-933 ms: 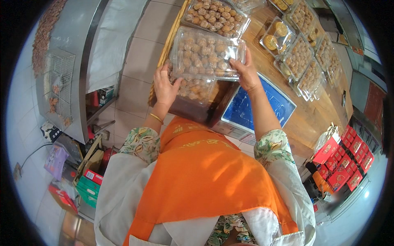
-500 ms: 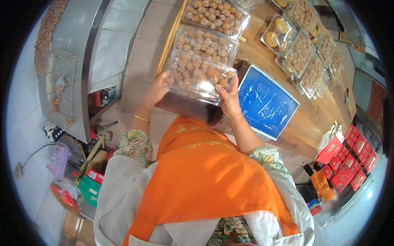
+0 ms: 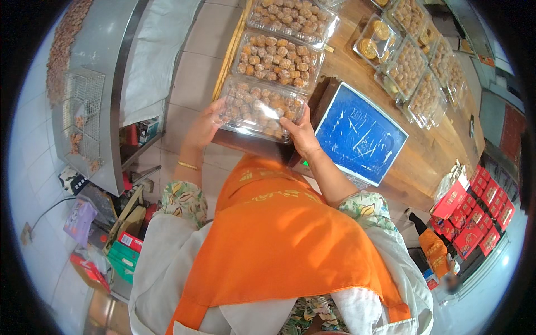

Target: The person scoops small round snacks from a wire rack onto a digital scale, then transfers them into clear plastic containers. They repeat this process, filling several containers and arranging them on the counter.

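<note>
A clear plastic box [image 3: 262,106] with a closed lid and small round sugar-dusted pastries inside is held level between my two hands, in front of my orange apron. My left hand [image 3: 209,120] grips its left end. On the right end, my right hand [image 3: 300,132] presses its thumb on top, its other fingers mostly hidden. Just beyond lies a second clear box [image 3: 277,60] of the same round pastries, with a third box [image 3: 290,19] behind it on the wooden table.
A scratched blue platform [image 3: 362,134] with a pale rim stands right of my hands. Several pastry boxes [image 3: 406,72] line the wooden table [image 3: 391,177] at the right. A metal counter [image 3: 106,33] with a wire basket [image 3: 84,111] is at left. Red boxes [image 3: 474,218] and another person [image 3: 435,245] are at far right.
The held box has moved slightly left and toward me, uncovering the second box behind it. Both hands keep their grip. At far right, the other person shows more fully.
</note>
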`<state>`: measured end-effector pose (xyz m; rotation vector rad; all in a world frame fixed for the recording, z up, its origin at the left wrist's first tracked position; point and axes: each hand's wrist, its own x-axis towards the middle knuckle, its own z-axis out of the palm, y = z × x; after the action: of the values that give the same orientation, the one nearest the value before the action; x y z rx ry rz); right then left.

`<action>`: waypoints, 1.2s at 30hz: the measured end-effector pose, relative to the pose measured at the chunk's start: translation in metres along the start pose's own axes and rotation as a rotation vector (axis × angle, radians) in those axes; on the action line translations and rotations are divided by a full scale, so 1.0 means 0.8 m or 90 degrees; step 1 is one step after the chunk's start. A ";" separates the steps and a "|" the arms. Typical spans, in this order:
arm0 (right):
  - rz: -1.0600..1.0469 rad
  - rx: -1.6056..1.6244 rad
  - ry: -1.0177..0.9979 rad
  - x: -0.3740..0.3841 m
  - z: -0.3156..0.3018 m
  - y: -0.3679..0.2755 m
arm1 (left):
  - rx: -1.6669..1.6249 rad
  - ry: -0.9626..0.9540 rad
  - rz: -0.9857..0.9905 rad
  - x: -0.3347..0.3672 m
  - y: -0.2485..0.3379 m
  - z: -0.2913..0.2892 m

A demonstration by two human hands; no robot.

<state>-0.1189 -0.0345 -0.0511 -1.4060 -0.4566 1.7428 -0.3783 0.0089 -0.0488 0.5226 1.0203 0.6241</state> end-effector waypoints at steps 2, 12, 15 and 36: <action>-0.014 -0.022 0.005 0.001 0.000 -0.001 | -0.002 0.051 -0.009 -0.001 0.004 0.003; -0.127 -0.357 0.178 0.011 0.022 0.014 | 0.194 0.216 0.074 0.006 -0.001 0.006; -0.160 -0.459 0.200 -0.001 0.031 0.000 | 0.197 0.249 0.100 0.007 0.001 0.019; -0.613 -0.664 0.268 0.130 -0.018 -0.205 | -0.108 0.382 0.107 -0.031 0.010 0.096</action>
<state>-0.0475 0.1403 -0.0028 -1.6950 -1.6082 0.3490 -0.3206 -0.0112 0.0047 0.2716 1.4773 1.0436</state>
